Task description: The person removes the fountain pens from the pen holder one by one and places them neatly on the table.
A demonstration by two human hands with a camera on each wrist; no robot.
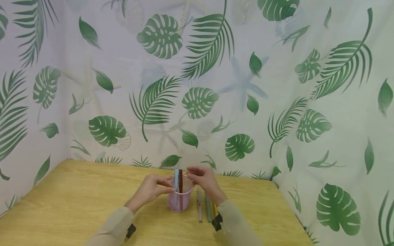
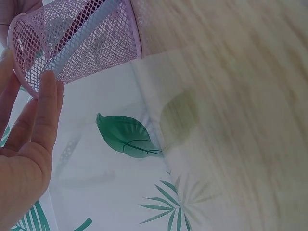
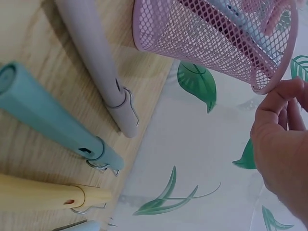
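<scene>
A pink mesh pen holder [image 1: 182, 201] stands upright on the table, with a light blue pen [image 1: 176, 179] and a dark red pen [image 1: 180, 181] leaning inside it. My left hand [image 1: 150, 189] holds the holder's left side at the rim, thumb in front, close to the light blue pen. In the left wrist view, the fingers [image 2: 47, 110] lie against the rim and mesh. On the opposite side my right hand [image 1: 207, 182] has bent fingers at the rim; the right wrist view shows thumb and fingers [image 3: 276, 103] meeting the holder's edge.
Right of the holder lie a greyish-lilac pen [image 1: 199, 205], a teal pen [image 1: 208, 206] and a yellow pen [image 3: 43, 192], partly under my right forearm. Another bluish pen [image 3: 82, 226] shows at the right wrist view's bottom edge. A leaf-patterned curtain [image 1: 209, 130] hangs behind the wooden table [image 1: 92, 198].
</scene>
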